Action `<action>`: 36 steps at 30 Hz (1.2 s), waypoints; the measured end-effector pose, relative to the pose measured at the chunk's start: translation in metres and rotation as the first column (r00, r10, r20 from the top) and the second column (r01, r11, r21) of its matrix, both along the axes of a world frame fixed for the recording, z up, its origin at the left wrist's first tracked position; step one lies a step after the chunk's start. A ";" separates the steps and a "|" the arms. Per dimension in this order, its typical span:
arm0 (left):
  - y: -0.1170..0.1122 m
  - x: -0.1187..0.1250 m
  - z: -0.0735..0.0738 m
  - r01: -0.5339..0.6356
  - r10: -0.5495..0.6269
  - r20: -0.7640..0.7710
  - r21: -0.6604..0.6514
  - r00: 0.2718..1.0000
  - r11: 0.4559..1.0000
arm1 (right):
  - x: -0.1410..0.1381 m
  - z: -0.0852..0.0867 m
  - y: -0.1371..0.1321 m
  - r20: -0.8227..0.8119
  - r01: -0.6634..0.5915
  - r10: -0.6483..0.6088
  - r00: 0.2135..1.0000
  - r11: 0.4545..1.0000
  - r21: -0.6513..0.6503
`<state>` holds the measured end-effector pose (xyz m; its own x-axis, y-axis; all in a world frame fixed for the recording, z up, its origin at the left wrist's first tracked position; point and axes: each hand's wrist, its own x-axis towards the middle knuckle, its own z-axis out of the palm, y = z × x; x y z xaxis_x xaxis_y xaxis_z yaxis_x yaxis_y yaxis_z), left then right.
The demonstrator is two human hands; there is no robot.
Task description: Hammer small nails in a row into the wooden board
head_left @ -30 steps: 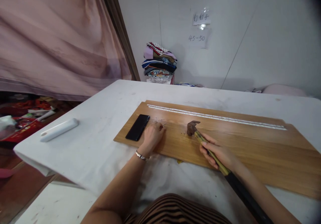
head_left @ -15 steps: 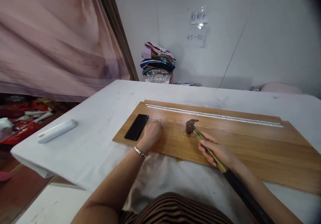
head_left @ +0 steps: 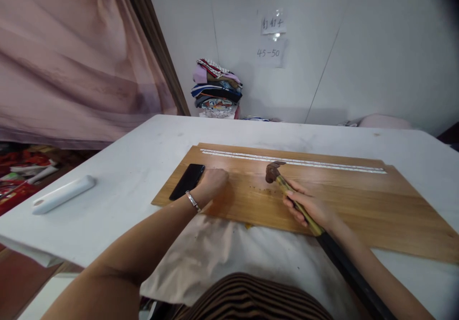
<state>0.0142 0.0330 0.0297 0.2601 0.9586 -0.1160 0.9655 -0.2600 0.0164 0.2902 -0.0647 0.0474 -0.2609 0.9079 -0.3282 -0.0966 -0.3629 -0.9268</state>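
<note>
A long wooden board lies on the white table. My right hand is closed round the handle of a hammer, whose rusty head rests just above the board's middle. My left hand sits on the board's left part with its fingers curled under, over the spot where small nails lay; what it holds is hidden. A black phone lies on the board just left of that hand. A pale strip runs along the board's far edge.
A white cylinder-like object lies at the table's left end. Folded clothes are stacked against the wall behind, under paper notes. A pink curtain hangs at the left, with clutter on the floor below it.
My left hand has closed down over the small nails, which no longer show. The hammer has stayed in place. The view has shifted a little to the right.
</note>
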 end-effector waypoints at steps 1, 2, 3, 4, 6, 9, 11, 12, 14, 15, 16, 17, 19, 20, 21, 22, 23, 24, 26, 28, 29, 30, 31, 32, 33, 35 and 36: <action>0.000 0.000 0.001 0.015 -0.016 -0.031 -0.017 0.999 1.000 | 0.000 0.000 0.000 -0.001 -0.003 0.003 1.000 1.000 0.004; 0.000 -0.001 0.001 0.014 -0.015 -0.045 -0.024 0.999 1.000 | 0.000 0.000 0.000 -0.002 -0.006 0.006 1.000 1.000 0.009; 0.000 -0.002 0.002 0.018 -0.019 -0.056 -0.029 0.998 0.999 | 0.000 0.001 0.000 -0.004 -0.010 0.010 1.000 1.000 0.014; 0.000 -0.004 0.003 0.017 -0.019 -0.061 -0.031 0.998 0.999 | 0.000 0.001 -0.001 -0.006 -0.015 0.015 1.000 1.000 0.018; 0.001 -0.006 0.005 0.011 -0.012 -0.053 -0.029 0.998 1.000 | 0.000 0.002 -0.001 -0.013 -0.025 0.025 1.000 0.999 0.026; 0.000 -0.009 0.009 -0.004 0.004 -0.019 -0.019 1.000 1.000 | 0.000 0.004 -0.001 -0.033 -0.030 0.031 0.999 0.999 0.033; -0.001 -0.007 0.010 -0.018 0.019 0.090 -0.012 0.996 1.000 | 0.000 0.004 -0.001 -0.041 -0.022 0.023 0.999 0.999 0.036; -0.002 -0.004 0.009 -0.024 0.026 0.184 -0.014 0.983 1.000 | 0.000 0.005 -0.001 -0.044 -0.016 0.018 0.999 0.999 0.036; -0.005 0.007 0.004 -0.022 0.034 0.413 -0.033 0.910 0.999 | 0.001 0.004 -0.001 -0.050 0.000 0.002 0.999 0.999 0.035; -0.006 0.015 0.001 -0.008 0.031 0.508 -0.047 0.861 0.999 | 0.001 0.004 -0.001 -0.056 0.007 -0.005 0.998 0.999 0.032; -0.008 0.023 -0.003 0.008 0.028 0.582 -0.058 0.813 0.998 | 0.002 0.004 0.000 -0.062 0.012 -0.011 0.998 0.999 0.030; -0.011 0.032 -0.008 0.030 0.023 0.637 -0.073 0.771 0.997 | 0.003 0.003 0.000 -0.068 0.015 -0.013 0.998 0.999 0.030; -0.015 0.049 -0.015 0.067 0.008 0.712 -0.077 0.702 0.995 | 0.006 0.003 0.001 -0.078 0.011 -0.008 0.997 0.999 0.037; -0.017 0.057 -0.017 0.074 0.000 0.729 -0.070 0.684 0.995 | 0.007 0.003 0.001 -0.079 0.008 -0.005 0.997 0.999 0.044; -0.018 0.063 -0.018 0.075 -0.014 0.731 -0.051 0.682 0.996 | 0.008 0.003 0.001 -0.078 0.007 -0.003 0.997 0.999 0.051; -0.020 0.068 -0.019 0.073 -0.029 0.721 -0.030 0.692 0.997 | 0.009 0.003 0.001 -0.073 0.007 -0.003 0.997 0.998 0.056; -0.021 0.072 -0.019 0.073 -0.043 0.705 -0.013 0.708 0.997 | 0.010 0.004 0.001 -0.069 0.009 -0.005 0.998 0.998 0.058; -0.022 0.075 -0.018 0.076 -0.054 0.686 -0.003 0.726 0.997 | 0.011 0.005 0.001 -0.063 0.010 -0.007 0.998 0.998 0.058; -0.024 0.079 -0.016 0.082 -0.055 0.655 -0.011 0.754 0.997 | 0.011 0.006 0.001 -0.057 0.015 -0.012 0.998 0.998 0.053; -0.026 0.081 -0.014 0.079 -0.042 0.633 -0.030 0.773 0.996 | 0.012 0.006 0.001 -0.060 0.019 -0.016 0.998 0.999 0.050; -0.027 0.082 -0.014 0.078 -0.039 0.621 -0.035 0.783 0.996 | 0.012 0.006 0.001 -0.064 0.020 -0.017 0.998 0.998 0.051; -0.027 0.083 -0.014 0.079 -0.040 0.609 -0.037 0.792 0.996 | 0.013 0.005 0.001 -0.069 0.019 -0.016 0.998 0.998 0.053; -0.027 0.084 -0.015 0.086 -0.047 0.598 -0.036 0.800 0.996 | 0.013 0.005 0.002 -0.074 0.016 -0.012 0.997 0.998 0.055; -0.027 0.084 -0.016 0.097 -0.060 0.588 -0.033 0.807 0.995 | 0.013 0.004 0.002 -0.077 0.013 -0.009 0.997 0.998 0.057; -0.026 0.085 -0.016 0.107 -0.071 0.580 -0.028 0.812 0.994 | 0.013 0.004 0.002 -0.080 0.013 -0.008 0.997 0.998 0.060; -0.026 0.086 -0.018 0.126 -0.092 0.569 -0.021 0.817 0.992 | 0.013 0.004 0.002 -0.076 0.011 -0.007 0.997 0.998 0.058; -0.025 0.086 -0.019 0.131 -0.098 0.564 -0.018 0.820 0.991 | 0.013 0.005 0.002 -0.071 0.013 -0.009 0.997 0.998 0.056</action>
<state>0.1002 0.0077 0.0104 0.4038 0.9142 0.0336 0.7485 -0.3512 0.5625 0.3031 -0.0628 0.0519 -0.2719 0.9273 -0.2572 -0.1660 -0.3085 -0.9366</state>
